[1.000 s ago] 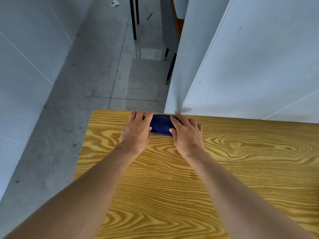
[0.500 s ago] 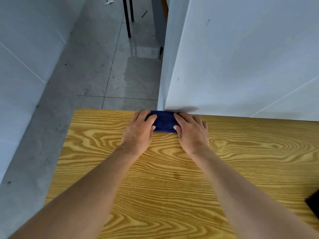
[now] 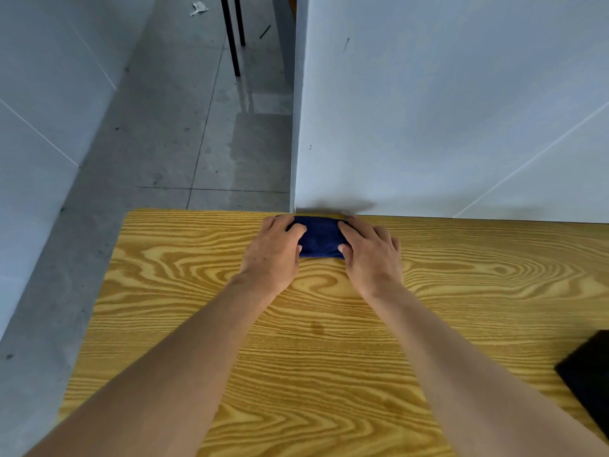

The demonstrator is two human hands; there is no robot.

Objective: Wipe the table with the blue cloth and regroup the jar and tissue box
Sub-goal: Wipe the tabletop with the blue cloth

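Both hands (image 3: pixel 324 255) pushed the blue cloth (image 3: pixel 319 239) to the table's (image 3: pixel 197 291) far edge.

left hand (image 3: pixel 273 252), right hand (image 3: pixel 370 255) | pressing blue cloth (image 3: pixel 319 240) | table (image 3: pixel 197 291) far edge, apparently touching wall (image 3: pixel 428 110)

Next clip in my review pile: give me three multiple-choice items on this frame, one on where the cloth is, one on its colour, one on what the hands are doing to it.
1. Where does the cloth lie on the table?
A. at the far edge, by the wall corner
B. at the near edge
C. on the floor

2. What colour is the cloth?
A. white
B. dark blue
C. red

3. How do the hands stand to the cloth?
A. both lifted clear of it
B. only one touches it
C. both press on it, one on each end

Answers:
1 A, the cloth sits against the table's far edge below the white wall.
2 B, the strip showing between the hands is dark blue.
3 C, the left hand covers its left end and the right hand its right end, flat on the table.
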